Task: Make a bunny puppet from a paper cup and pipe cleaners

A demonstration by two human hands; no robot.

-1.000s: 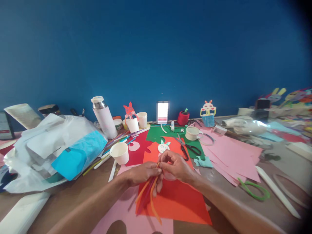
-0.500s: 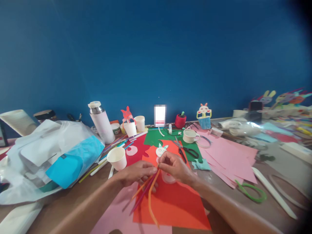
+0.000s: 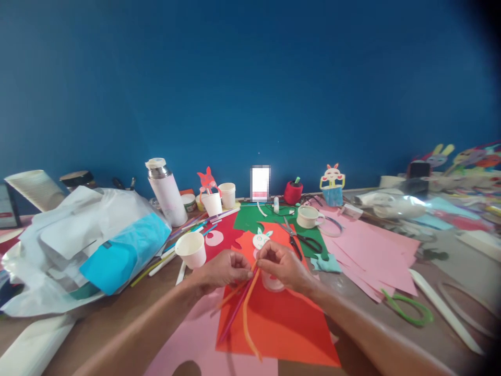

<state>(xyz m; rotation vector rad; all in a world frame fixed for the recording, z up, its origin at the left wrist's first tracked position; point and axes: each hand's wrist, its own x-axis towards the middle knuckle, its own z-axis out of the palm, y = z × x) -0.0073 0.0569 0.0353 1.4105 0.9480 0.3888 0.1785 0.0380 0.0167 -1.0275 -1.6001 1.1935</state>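
In the middle of the head view, my right hand pinches the upper ends of a small bunch of pipe cleaners, the orange one and a purple one among them. Their loose ends hang down to the left over an orange paper sheet. My left hand is closed at the same bunch, thumb and forefinger together on the stems. Just beyond the fingers lies a white paper rabbit head with green ears. What exactly lies between the fingertips is partly hidden.
Black-handled scissors lie right of the hands, near a white cup. A paper cup stands to the left, before a thermos and a bulky plastic bag. Pink sheets and a green pipe cleaner lie right.
The view has shifted slightly. My left hand has drawn back a little to the left from my right fingertips. The pipe cleaners stay held, their loose ends swung slightly.
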